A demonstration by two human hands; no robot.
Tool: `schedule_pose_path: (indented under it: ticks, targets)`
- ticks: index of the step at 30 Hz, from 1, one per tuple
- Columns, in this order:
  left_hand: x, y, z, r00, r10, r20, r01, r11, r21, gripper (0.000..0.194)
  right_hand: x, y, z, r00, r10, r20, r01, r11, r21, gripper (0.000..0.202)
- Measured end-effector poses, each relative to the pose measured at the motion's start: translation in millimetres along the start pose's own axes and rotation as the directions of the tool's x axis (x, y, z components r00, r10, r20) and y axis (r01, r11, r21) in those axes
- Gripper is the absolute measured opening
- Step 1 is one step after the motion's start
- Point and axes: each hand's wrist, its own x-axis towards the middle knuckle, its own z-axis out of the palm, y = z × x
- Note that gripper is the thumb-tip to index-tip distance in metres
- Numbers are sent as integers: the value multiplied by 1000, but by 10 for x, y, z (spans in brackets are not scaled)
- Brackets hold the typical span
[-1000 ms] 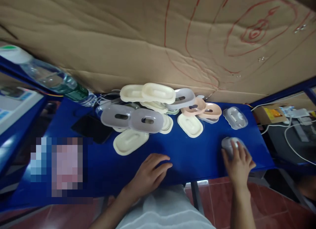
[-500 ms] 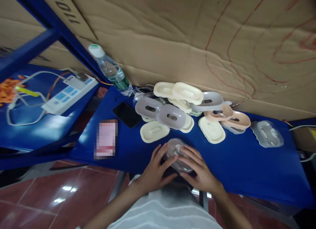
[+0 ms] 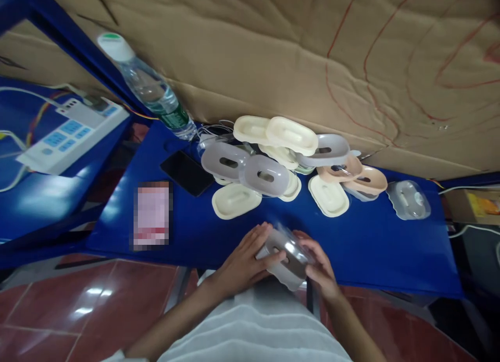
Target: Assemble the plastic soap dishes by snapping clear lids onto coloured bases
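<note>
A see-through greyish plastic soap dish [image 3: 291,268] is tilted up between my two hands, close to my body at the table's front edge. My left hand [image 3: 248,258] grips its left side, fingers along the far edge and thumb across the face. Around its right end curl the fingers of my right hand [image 3: 321,265], with the thumb at the near side. Just beyond lie a cream oval tray [image 3: 236,201] and two grey slotted soap dishes [image 3: 265,175]. Another cream tray [image 3: 328,196] rests farther right.
Peach slotted dishes [image 3: 369,181] and a clear plastic piece [image 3: 409,200] lie to the right. A water bottle [image 3: 152,94], a black phone [image 3: 187,173] and a blurred pink packet [image 3: 151,213] are on the left. Behind stands a cardboard wall [image 3: 250,54]. A power strip [image 3: 74,135] sits far left.
The clear soap dish has been tipped up and turned, its side now facing me. My right hand has shifted from over its top to its right end. The camera view has moved slightly.
</note>
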Motion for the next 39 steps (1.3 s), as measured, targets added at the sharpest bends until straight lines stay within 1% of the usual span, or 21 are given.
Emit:
schedule_pose_path:
  ticks: [2,3,4,6,8,9,11,13,15,17,19,20,22,24,25,27,30,33,35,37,39]
  targets:
    - [-16,-15,-39,998,31,49,-33,999,31,59,-92,-32,16,982,-40,-182,16,991,-131,48]
    - [-31,-24,-56,997,35,66,-38,999,36,57,-103,-60,-17,965,-99,-241,38,969,-245,45]
    - [-44,-34,-71,997,31,72,-33,999,34,54,-91,-86,-78,949,-175,-264,66,924,-377,43]
    - [-59,-57,-98,998,8,55,-9,1000,23,48,10,-114,-270,922,-319,-218,126,781,-612,47]
    - [-48,-77,-123,998,-16,56,14,999,35,42,198,-86,-494,910,-386,-149,160,659,-735,51]
    - [-34,-82,-134,997,-25,76,21,998,52,40,314,-51,-595,911,-393,-124,169,629,-759,50]
    - [-2,-79,-155,990,-36,133,24,996,88,37,555,36,-736,920,-386,-62,203,609,-767,45]
    - [23,-58,-165,987,-36,159,18,994,112,36,749,108,-784,934,-354,42,258,589,-766,41]
    - [38,-26,-164,989,-31,142,13,992,128,34,836,121,-755,939,-319,128,292,547,-784,42]
    - [53,11,-154,994,-40,101,26,991,129,29,791,66,-675,940,-321,115,275,515,-812,45]
    - [82,41,-142,995,-61,78,54,994,97,24,633,-33,-561,936,-346,67,261,551,-793,45]
    - [104,50,-137,995,-69,77,63,995,71,22,530,-85,-492,937,-339,80,279,590,-758,45]
    - [163,50,-126,993,-69,99,67,998,21,21,317,-165,-340,944,-267,193,326,664,-673,50]
    - [241,27,-113,987,-51,155,53,999,-8,20,144,-189,-194,942,-165,292,320,701,-637,57]
    - [285,9,-104,982,-35,185,38,999,-14,20,82,-182,-136,945,-127,300,299,706,-642,59]
    - [371,-29,-87,971,11,238,-7,1000,-18,17,10,-149,-70,960,-98,261,252,706,-662,59]
    - [454,-62,-70,970,74,231,-73,997,-12,15,-5,-110,-93,970,-101,223,227,712,-665,57]
    - [414,-38,-48,993,53,108,-60,997,56,27,24,-88,-205,970,-137,200,236,731,-641,52]
    - [322,10,-13,999,27,18,-29,993,115,35,44,-52,-294,973,-180,143,229,755,-615,48]
    - [210,66,40,999,38,33,-43,988,147,34,67,3,-371,976,-200,84,208,760,-615,46]
    - [115,111,93,989,80,126,-98,984,146,30,98,59,-415,979,-191,69,189,730,-657,45]
